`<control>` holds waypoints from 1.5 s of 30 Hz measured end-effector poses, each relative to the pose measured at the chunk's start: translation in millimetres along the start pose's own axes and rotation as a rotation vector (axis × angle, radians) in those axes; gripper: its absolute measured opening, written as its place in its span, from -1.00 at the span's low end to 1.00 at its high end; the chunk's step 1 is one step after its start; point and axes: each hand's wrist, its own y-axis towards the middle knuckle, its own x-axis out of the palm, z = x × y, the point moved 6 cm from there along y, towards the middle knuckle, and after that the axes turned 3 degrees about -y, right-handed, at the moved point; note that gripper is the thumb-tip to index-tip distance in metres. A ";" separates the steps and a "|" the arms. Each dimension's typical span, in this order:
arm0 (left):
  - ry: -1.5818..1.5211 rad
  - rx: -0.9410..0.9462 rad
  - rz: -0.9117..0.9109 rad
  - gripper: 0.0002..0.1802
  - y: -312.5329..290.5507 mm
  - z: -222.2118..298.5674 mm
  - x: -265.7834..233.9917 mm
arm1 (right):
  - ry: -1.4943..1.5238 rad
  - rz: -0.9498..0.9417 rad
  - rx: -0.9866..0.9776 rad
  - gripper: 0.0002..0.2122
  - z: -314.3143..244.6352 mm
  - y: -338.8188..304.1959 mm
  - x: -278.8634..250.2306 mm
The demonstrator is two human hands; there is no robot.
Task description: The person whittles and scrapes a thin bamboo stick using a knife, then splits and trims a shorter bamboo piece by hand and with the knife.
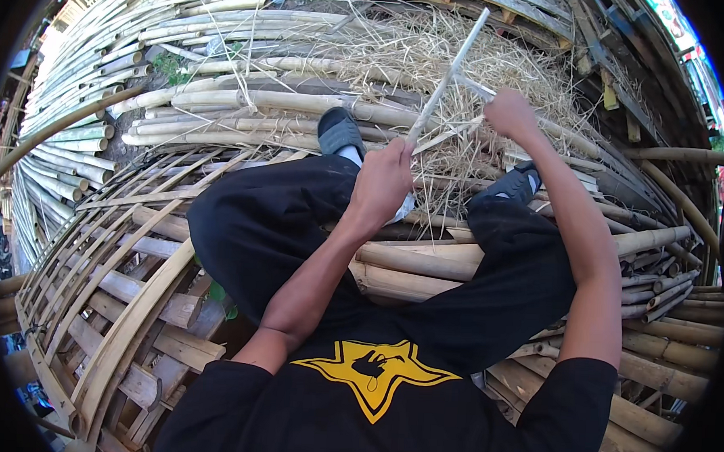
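My left hand (384,178) is closed round the lower end of a long pale bamboo strip (443,80), which slants up and away to the right. In front of me, my right hand (510,113) is a fist round the handle of a knife (475,88); the handle is hidden in the fingers. Its flat blade points left and meets or crosses the strip about midway; I cannot tell how far it bites. A thin pale sliver (447,136) runs between the two hands. Curled bamboo shavings (458,56) lie heaped beyond and below them.
I sit with knees apart, a sandalled left foot (340,134) and right foot (505,184) on bamboo poles (286,103). A slatted bamboo frame (133,293) is at my left, with stacked poles (66,160) behind. Wooden pallets (608,59) stand far right; cut poles (663,352) lie near right.
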 end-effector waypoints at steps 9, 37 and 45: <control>-0.373 -0.181 -0.156 -0.59 17.6 -2.6 15.1 | 0.173 0.232 0.065 -0.64 58.8 -13.9 -22.3; -0.510 -0.194 -0.333 -0.61 5.0 0.6 31.0 | 1.234 -0.128 -0.013 -0.64 -10.8 -52.0 -41.4; -0.782 -0.294 -0.523 -0.58 3.2 7.5 47.2 | 1.321 -0.148 -0.070 -0.74 -39.1 -60.0 -31.0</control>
